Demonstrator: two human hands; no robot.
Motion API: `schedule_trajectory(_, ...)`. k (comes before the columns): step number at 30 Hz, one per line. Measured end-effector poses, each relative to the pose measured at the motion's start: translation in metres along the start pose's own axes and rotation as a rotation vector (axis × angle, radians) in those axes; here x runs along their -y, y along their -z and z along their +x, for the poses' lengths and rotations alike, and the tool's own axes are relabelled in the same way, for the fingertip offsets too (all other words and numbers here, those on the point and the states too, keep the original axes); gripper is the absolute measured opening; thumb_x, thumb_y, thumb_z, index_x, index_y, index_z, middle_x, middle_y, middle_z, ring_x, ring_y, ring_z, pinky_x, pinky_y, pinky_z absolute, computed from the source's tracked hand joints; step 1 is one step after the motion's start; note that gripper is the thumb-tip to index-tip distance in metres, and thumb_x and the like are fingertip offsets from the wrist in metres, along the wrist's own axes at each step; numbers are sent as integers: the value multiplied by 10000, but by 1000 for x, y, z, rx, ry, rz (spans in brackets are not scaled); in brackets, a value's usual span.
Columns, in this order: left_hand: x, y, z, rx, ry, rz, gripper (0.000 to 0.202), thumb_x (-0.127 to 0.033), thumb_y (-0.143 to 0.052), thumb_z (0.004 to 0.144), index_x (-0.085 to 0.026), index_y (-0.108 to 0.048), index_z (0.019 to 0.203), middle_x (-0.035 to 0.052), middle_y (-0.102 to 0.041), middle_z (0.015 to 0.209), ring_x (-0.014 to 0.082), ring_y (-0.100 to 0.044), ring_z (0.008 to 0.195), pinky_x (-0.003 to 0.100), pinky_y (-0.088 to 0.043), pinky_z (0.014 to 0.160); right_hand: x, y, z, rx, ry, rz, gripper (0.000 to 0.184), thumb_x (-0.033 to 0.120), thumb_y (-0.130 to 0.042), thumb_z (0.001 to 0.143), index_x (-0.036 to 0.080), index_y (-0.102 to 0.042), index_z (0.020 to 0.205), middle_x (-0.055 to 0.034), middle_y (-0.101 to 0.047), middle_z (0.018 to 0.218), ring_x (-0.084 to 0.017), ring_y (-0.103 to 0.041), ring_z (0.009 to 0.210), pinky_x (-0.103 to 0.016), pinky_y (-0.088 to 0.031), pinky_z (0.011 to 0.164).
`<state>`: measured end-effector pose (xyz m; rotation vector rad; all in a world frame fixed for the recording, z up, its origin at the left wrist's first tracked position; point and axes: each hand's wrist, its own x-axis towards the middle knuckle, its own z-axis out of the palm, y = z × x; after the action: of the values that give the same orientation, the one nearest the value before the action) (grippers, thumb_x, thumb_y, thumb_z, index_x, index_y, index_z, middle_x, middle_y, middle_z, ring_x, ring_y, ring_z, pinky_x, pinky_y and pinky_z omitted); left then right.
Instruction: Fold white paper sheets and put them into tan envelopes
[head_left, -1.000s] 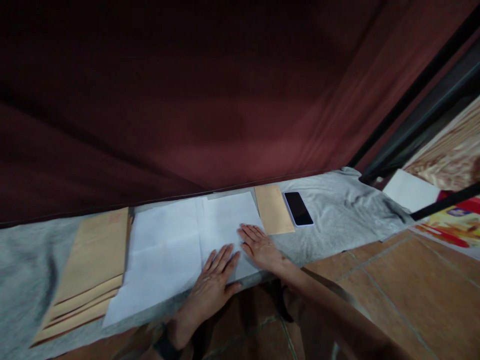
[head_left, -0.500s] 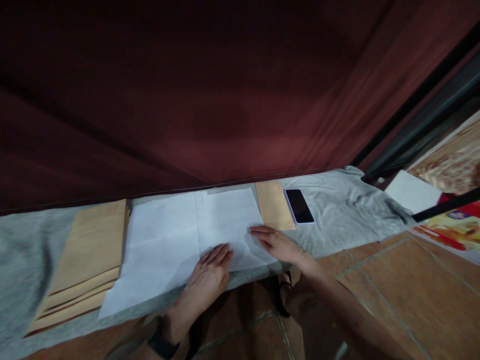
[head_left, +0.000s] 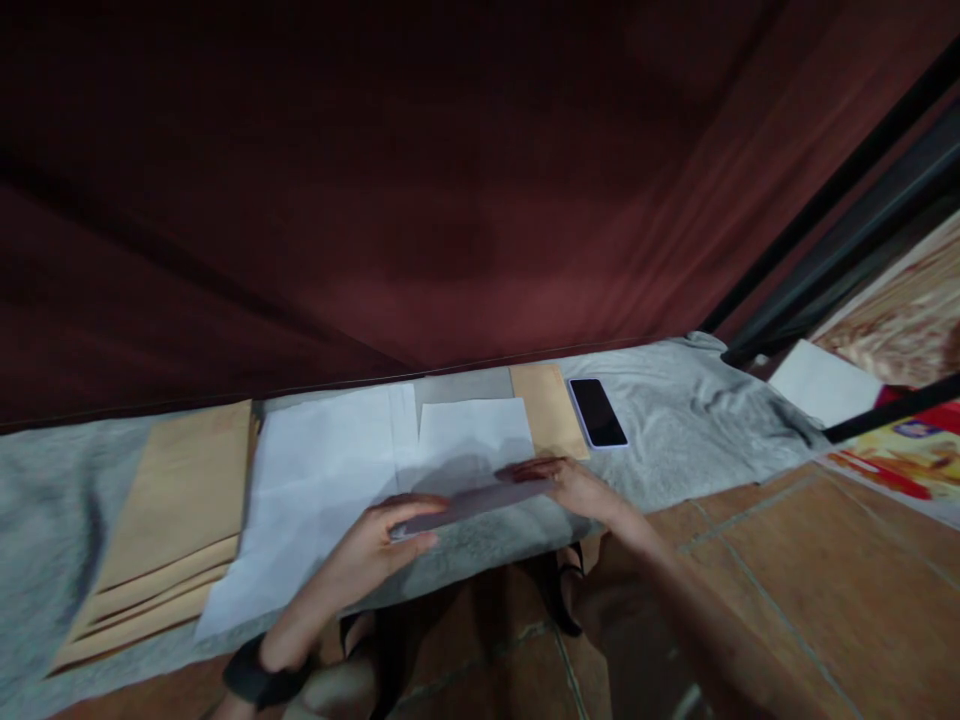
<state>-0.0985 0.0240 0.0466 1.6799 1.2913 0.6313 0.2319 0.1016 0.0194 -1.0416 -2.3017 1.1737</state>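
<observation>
A white sheet of paper [head_left: 474, 430] lies on the grey cloth with its near edge raised and in shadow. My left hand [head_left: 375, 542] is closed on the near left corner, thumb and fingers on either side of the paper. At the right end of that edge, my right hand [head_left: 574, 487] grips the sheet, its fingers resting over the top. Close to the left hand are more white sheets [head_left: 322, 470], spread flat and partly overlapping. Beyond the right hand sits a single brown envelope [head_left: 547, 395].
A stack of brown envelopes [head_left: 196, 470] fans out at the left. The phone [head_left: 598, 412] lies dark-screened on the grey cloth [head_left: 690, 420]. Behind hangs a dark red fabric [head_left: 465, 250]. Tiled floor [head_left: 810, 560] and a black frame bar [head_left: 892, 410] appear at the right.
Both hands lay flat on the paper before; now they hold its near edge, which has lifted off the cloth. The sheet's far edge has shifted toward me. My left hand moved left.
</observation>
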Motion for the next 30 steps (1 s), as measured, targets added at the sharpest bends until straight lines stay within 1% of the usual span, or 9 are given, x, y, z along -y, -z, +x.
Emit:
schedule_trajectory(3, 11, 9, 4, -30, 95, -59, 456, -461, -752, 735, -199, -762, 1109, 84, -773, 1089, 262, -714, 946, 320, -597, 763, -9, -3, 2, -109, -221, -80, 309, 392, -577, 945, 179, -793, 883, -75, -789, 918, -258, -730, 920, -319, -556, 817)
schedule_trajectory(5, 20, 10, 9, -89, 137, -59, 374, -489, -735, 730, -181, -785, 936, 63, -784, 904, 234, -700, 779, 301, -580, 666, -15, -6, 5, -170, -345, -138, 379, 429, -593, 931, 155, -746, 719, -86, -750, 734, -257, -714, 752, -312, -535, 674)
schedule_trajectory(6, 23, 9, 13, -122, 146, -38, 351, -508, -715, 742, -178, -780, 843, 53, -775, 832, 225, -685, 732, 300, -570, 647, -18, -6, 6, -187, -365, -146, 378, 425, -603, 923, 153, -725, 690, -86, -740, 713, -252, -703, 722, -307, -519, 644)
schedule_trajectory(8, 29, 5, 19, -178, 143, 13, 365, -538, -676, 769, -186, -750, 708, 45, -759, 760, 230, -675, 713, 316, -565, 668, -21, -8, 10, -192, -331, -122, 323, 386, -609, 915, 152, -718, 721, -87, -753, 779, -245, -701, 756, -298, -508, 656)
schedule_trajectory(10, 32, 2, 26, -230, 117, 33, 386, -560, -650, 784, -199, -741, 681, 49, -765, 773, 253, -689, 766, 346, -571, 733, -21, -9, 13, -191, -301, -94, 273, 348, -596, 915, 150, -726, 779, -86, -765, 846, -241, -702, 804, -297, -507, 693)
schedule_trajectory(15, 41, -3, 42, -339, 74, -51, 444, -585, -658, 761, -185, -767, 920, 68, -790, 967, 277, -707, 925, 390, -560, 867, -20, -13, 21, -260, -329, -61, 219, 290, -579, 906, 142, -741, 920, -71, -768, 890, -224, -692, 821, -287, -505, 723)
schedule_trajectory(20, 49, -4, 53, -346, 98, -64, 447, -579, -632, 770, -168, -741, 908, 74, -783, 935, 256, -697, 879, 370, -552, 821, -19, -15, 27, -288, -382, -97, 181, 249, -603, 884, 136, -737, 931, -61, -756, 839, -198, -672, 754, -265, -482, 690)
schedule_trajectory(25, 43, 1, 45, -284, 110, -146, 454, -594, -663, 738, -168, -733, 877, 72, -769, 901, 254, -691, 898, 366, -554, 804, -20, -14, 22, -225, -385, -52, 154, 240, -627, 850, 142, -745, 864, -65, -765, 842, -225, -686, 799, -271, -494, 689)
schedule_trajectory(30, 40, 8, 34, -263, 226, -181, 410, -575, -660, 723, -176, -697, 814, 27, -716, 758, 176, -638, 702, 274, -505, 622, -19, -12, 18, -163, -294, 78, 231, 288, -551, 910, 166, -747, 906, -19, -761, 875, -200, -677, 822, -255, -479, 686)
